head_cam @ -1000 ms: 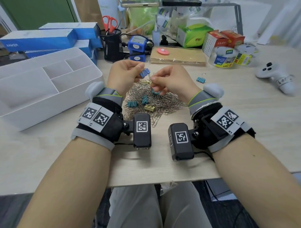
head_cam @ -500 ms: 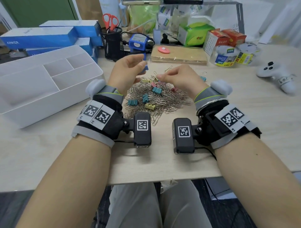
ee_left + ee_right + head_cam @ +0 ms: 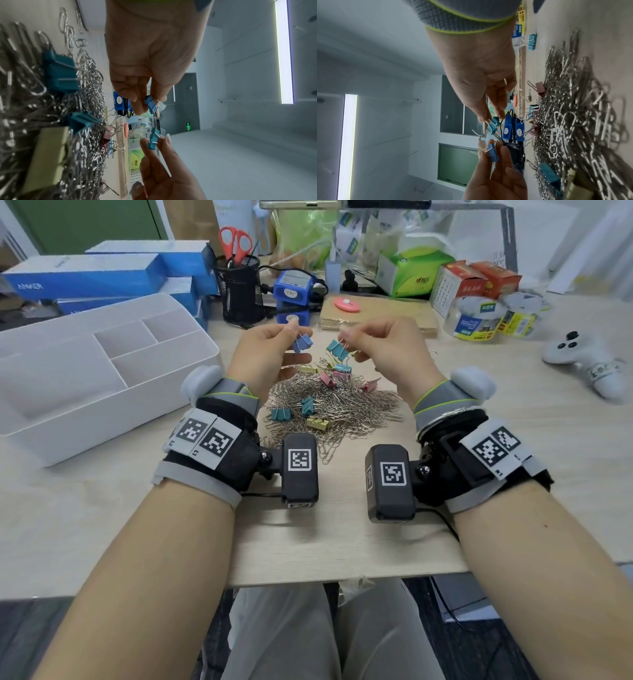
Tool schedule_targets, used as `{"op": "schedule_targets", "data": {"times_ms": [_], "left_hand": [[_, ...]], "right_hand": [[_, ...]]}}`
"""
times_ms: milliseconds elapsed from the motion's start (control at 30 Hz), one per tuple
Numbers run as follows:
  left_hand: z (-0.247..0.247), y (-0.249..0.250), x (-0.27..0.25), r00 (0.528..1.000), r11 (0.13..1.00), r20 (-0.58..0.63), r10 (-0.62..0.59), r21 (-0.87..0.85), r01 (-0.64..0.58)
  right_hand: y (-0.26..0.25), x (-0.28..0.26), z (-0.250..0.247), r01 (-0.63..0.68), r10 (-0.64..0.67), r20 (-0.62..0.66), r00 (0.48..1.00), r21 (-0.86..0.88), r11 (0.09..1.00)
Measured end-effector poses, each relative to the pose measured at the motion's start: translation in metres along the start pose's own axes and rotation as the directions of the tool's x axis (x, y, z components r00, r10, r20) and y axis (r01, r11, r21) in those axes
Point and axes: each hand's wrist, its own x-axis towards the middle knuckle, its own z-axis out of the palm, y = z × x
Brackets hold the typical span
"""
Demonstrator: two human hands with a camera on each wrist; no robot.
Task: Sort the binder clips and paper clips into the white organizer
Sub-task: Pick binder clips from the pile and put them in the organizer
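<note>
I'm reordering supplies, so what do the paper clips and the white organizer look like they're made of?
Paper clips: bare silvery metal wire, judging by the bright glints along the bent loops. White organizer: apparently molded plastic, smooth and matte, with rounded corners and thin seamless dividers.

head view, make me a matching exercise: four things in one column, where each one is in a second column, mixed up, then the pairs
Things
1. small blue binder clip
2. small teal binder clip
3. yellow binder clip
4. red-handled scissors

Places
A. standing in the black mesh pen cup
B. pinched in the right hand
C. lying on the near edge of the silver paper clip pile
D. pinched in the left hand

Pairs: 1-D, 2-B, 3-C, 4-A
</note>
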Motion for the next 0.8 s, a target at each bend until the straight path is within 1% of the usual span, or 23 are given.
{"op": "schedule_targets", "data": {"times_ms": [67,167,200,267,300,333,400,433,467,533,667,700,733,800], "left_hand": [[0.001,0.001,0.0,0.999,0.999,-0.007,-0.037,0.014,0.037],[0.002,0.003,0.0,0.994,0.994,-0.035,-0.103,0.022,0.104],[0.002,0.003,0.0,0.991,0.991,-0.048,-0.129,0.013,0.13],[0.002,0.004,0.002,0.982,0.985,-0.07,-0.175,-0.015,0.175],[0.001,0.005,0.002,0.978,0.981,-0.081,-0.192,-0.025,0.191],[0.001,0.006,0.002,0.975,0.979,-0.091,-0.205,-0.025,0.203],[0.001,0.007,0.002,0.971,0.976,-0.097,-0.218,-0.01,0.218],[0.001,0.007,0.001,0.971,0.975,-0.091,-0.221,0.004,0.222],[0.001,0.007,0.001,0.973,0.975,-0.08,-0.219,0.021,0.221],[0.002,0.007,0.001,0.978,0.977,-0.058,-0.2,0.06,0.203],[0.003,0.002,0.001,0.991,0.986,-0.017,-0.134,0.102,0.135],[0.003,0.001,0.0,0.993,0.987,-0.006,-0.115,0.113,0.114],[0.002,0.001,0.0,0.995,0.987,-0.003,-0.099,0.13,0.099],[0.002,0.002,0.0,0.996,0.987,-0.031,-0.087,0.135,0.09]], "right_hand": [[0.003,0.0,-0.002,-0.04,0.042,0.043,0.998,-0.051,0.998],[0.008,0.0,-0.001,-0.085,0.114,0.16,0.981,-0.178,0.98],[0.008,0.0,0.001,-0.07,0.108,0.172,0.979,-0.21,0.975],[0.006,-0.001,0.004,0.021,0.02,0.172,0.985,-0.232,0.973],[0.004,-0.003,0.005,0.072,-0.022,0.206,0.978,-0.234,0.969],[0.001,-0.005,0.008,0.11,-0.041,0.273,0.961,-0.244,0.964],[-0.003,-0.01,0.015,0.151,-0.012,0.42,0.908,-0.301,0.942],[-0.002,-0.012,0.018,0.162,0.011,0.462,0.887,-0.334,0.929],[-0.001,-0.013,0.021,0.168,0.026,0.479,0.878,-0.359,0.918],[0.001,-0.012,0.023,0.155,0.04,0.465,0.885,-0.372,0.915],[0.002,-0.011,0.022,0.137,0.036,0.459,0.888,-0.339,0.931],[0.003,-0.011,0.021,0.141,0.022,0.438,0.899,-0.334,0.932],[0.003,-0.009,0.02,0.138,-0.001,0.396,0.918,-0.317,0.938],[0.002,-0.006,0.017,0.101,-0.038,0.263,0.964,-0.23,0.968]]}}
